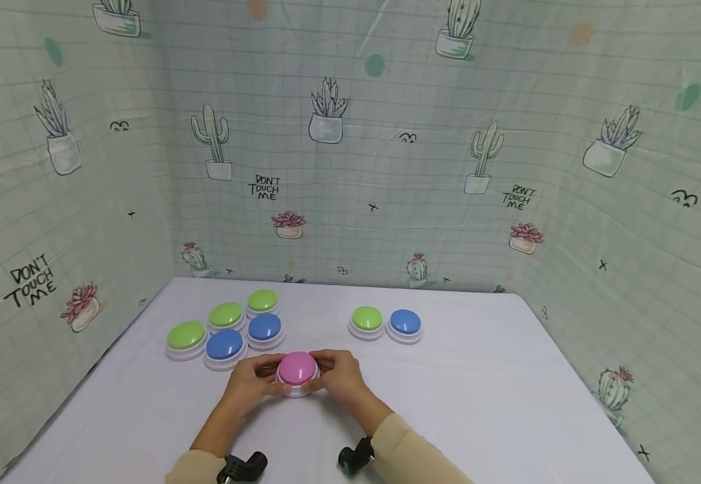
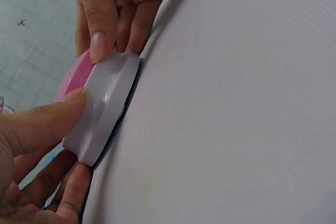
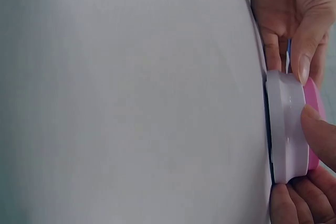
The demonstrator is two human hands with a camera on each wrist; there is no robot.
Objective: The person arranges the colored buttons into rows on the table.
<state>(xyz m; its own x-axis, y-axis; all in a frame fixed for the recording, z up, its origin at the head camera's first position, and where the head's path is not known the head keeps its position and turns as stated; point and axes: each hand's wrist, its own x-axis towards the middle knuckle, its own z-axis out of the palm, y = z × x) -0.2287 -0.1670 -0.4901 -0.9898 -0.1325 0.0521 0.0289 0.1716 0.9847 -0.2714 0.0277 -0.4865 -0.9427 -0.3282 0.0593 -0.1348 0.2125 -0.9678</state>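
Observation:
A pink push button (image 1: 298, 368) with a white round base stands upright on the white table, between both hands. My left hand (image 1: 251, 386) grips its left side, thumb on the near edge of the base and fingers curled round behind. From the other side my right hand (image 1: 342, 380) holds it the same way. In the left wrist view the white base (image 2: 107, 100) shows side-on, its lower edge right at the tabletop. The right wrist view shows both thumbs against the rim where the pink dome (image 3: 313, 98) meets the base.
Left of the hands stands a cluster of green buttons (image 1: 226, 314) and blue buttons (image 1: 225, 344). Another green button (image 1: 367, 318) and blue button (image 1: 405, 322) sit side by side farther back, right of centre. Patterned cloth walls (image 1: 350, 168) enclose the table (image 1: 477, 403).

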